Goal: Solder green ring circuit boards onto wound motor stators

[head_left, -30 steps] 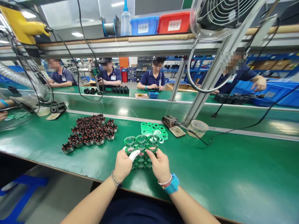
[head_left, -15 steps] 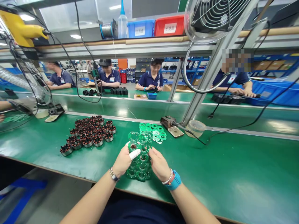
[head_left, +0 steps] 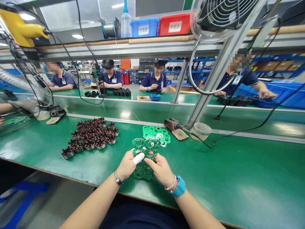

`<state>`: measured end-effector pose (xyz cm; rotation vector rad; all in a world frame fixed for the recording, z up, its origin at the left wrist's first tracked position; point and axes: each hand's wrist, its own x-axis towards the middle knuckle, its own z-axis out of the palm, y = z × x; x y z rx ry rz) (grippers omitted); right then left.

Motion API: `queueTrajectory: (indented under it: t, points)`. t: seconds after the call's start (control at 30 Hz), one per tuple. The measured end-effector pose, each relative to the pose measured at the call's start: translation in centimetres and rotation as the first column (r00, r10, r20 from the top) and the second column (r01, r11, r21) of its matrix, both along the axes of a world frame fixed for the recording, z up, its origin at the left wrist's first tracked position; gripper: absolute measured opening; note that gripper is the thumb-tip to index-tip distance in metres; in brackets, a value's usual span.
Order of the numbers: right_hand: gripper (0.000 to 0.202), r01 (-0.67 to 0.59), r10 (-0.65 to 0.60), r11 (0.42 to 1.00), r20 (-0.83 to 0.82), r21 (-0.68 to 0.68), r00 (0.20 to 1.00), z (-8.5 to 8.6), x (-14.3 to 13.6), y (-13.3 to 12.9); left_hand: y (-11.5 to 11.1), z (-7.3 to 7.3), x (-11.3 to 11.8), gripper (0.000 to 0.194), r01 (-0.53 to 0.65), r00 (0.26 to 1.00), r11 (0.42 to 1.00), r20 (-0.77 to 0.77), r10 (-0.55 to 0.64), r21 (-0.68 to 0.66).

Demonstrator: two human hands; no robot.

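Between my two hands is a green circuit board panel with rows of ring-shaped boards, raised over the bench near its front edge. My left hand, with white covering on the thumb, grips the panel's left side. The thumb of my right hand presses on its right side, the fingers behind it hidden. Just beyond the panel lies a pile of loose green ring boards. To the left, a group of motor stators with copper windings and black tops stands on the green bench.
A soldering iron holder with a sponge pad and a round tub stand behind on the right, beside a metal post. A cable crosses there. A fan hangs above. Several people sit across the bench.
My right hand has shifted left, its thumb now over the front of the panel. The panel's angle has changed a little. Across the bench, the person at right has reached an arm further right.
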<state>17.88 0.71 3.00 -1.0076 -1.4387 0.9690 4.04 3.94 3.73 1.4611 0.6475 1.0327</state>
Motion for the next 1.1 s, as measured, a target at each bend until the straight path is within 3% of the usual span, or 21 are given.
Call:
queueTrajectory:
  t: [0.07,0.2,0.43,0.53,0.67,0.73,0.8,0.87,1.0,1.1]
  points:
    - [0.021,0.037,-0.037,0.999,0.005,0.018,0.999,0.1,-0.3,0.0,-0.1,0.2,0.1,0.032,-0.035,0.998,0.998,-0.048,0.038,0.055]
    - [0.021,0.140,-0.140,0.989,0.002,0.054,0.990,0.1,-1.0,-0.4,-0.8,0.6,0.4,0.027,-0.208,0.965,0.966,-0.131,0.229,0.155]
    - [0.020,0.303,-0.322,0.938,0.097,0.170,0.942,-0.6,-1.9,-1.2,-2.3,0.5,1.6,0.022,-0.380,0.898,0.903,-0.155,0.412,0.200]
    - [0.018,0.322,-0.344,0.931,0.118,0.174,0.931,-0.6,-1.8,-1.0,-2.0,0.4,1.9,0.024,-0.436,0.877,0.886,-0.148,0.458,0.157]
    - [0.021,0.323,-0.343,0.933,0.125,0.157,0.931,0.7,-0.6,-0.3,-0.3,0.9,1.3,0.032,-0.491,0.870,0.870,0.043,0.492,-0.040]
    - [0.023,0.240,-0.265,0.958,0.159,0.156,0.951,1.4,-0.2,0.0,0.3,0.9,1.0,0.036,-0.508,0.850,0.856,0.104,0.517,-0.100]
    - [0.024,0.093,-0.130,0.981,0.224,0.168,0.966,1.7,-0.4,0.2,0.4,0.6,1.1,0.038,-0.508,0.849,0.856,0.111,0.517,-0.101]
    - [0.030,0.022,-0.073,0.982,0.274,0.187,0.959,1.3,-1.1,0.3,-0.2,0.1,1.7,0.037,-0.473,0.872,0.878,0.105,0.479,-0.076]
    - [0.039,0.176,-0.244,0.950,0.263,0.258,0.933,-0.6,-2.8,0.1,-1.6,0.0,3.0,0.036,-0.351,0.933,0.935,0.065,0.354,-0.057]
    - [0.044,0.196,-0.257,0.938,0.192,0.285,0.947,-1.0,-2.7,-0.6,-1.4,1.4,2.8,0.035,-0.295,0.955,0.955,0.026,0.296,-0.017]
